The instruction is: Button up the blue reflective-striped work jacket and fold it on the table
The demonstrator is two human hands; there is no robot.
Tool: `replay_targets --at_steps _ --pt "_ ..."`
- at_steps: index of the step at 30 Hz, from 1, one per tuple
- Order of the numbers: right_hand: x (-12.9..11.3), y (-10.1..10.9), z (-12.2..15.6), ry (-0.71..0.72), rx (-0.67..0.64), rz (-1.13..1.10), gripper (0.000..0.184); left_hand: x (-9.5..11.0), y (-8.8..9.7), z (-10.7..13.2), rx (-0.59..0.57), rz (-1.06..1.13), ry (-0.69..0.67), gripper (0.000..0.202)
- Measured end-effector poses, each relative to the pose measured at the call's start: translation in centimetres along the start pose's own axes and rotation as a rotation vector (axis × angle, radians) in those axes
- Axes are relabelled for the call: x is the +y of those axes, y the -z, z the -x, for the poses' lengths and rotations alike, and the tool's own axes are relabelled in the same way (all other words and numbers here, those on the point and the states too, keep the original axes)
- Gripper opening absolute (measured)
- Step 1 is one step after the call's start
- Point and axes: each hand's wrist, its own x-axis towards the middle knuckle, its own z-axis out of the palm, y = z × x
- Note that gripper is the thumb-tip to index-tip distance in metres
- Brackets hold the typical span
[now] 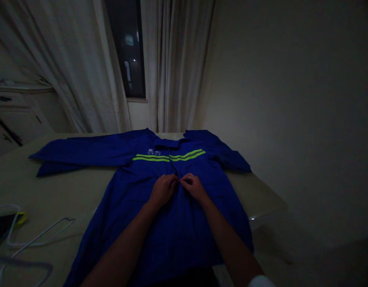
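A royal-blue long-sleeved work jacket (142,235) lies spread face up on the table, collar (169,143) at the far side. Two yellow-green reflective stripes (169,156) cross its chest, and a small white printed mark sits above them. My left hand (163,190) and my right hand (192,186) meet at the jacket's centre front, and the fingers of both pinch the fabric there. Any button or fastening under my fingers is hidden. The sleeves (88,149) stretch out to both sides.
Several white wire hangers (40,235) and a black object (1,227) lie at the left of the pale table (52,191). The table's right edge (261,203) runs close to the jacket. Behind are curtains (178,59), a dark window (126,48) and a cabinet (16,115).
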Motion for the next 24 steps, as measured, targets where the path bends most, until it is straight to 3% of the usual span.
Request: replay_targets --at_steps 4,11,18,24 --pt "0.6 -0.9 0.1 -0.045 0.016 -0.002 0.013 -0.4 -0.5 -0.1 0.035 0.125 0.081 0.017" --pt "-0.5 -1.2 0.6 0.075 0.033 0.179 0.005 -1.3 -0.9 -0.8 0.003 0.449 0.229 0.017" --pt "-1.4 -1.0 0.8 0.111 0.08 0.203 0.007 -2.4 -1.3 -1.2 0.04 0.632 0.266 0.03" --pt "-1.0 -1.1 0.7 0.101 0.07 0.195 0.008 -2.7 -1.5 -1.3 0.006 0.73 0.287 0.028"
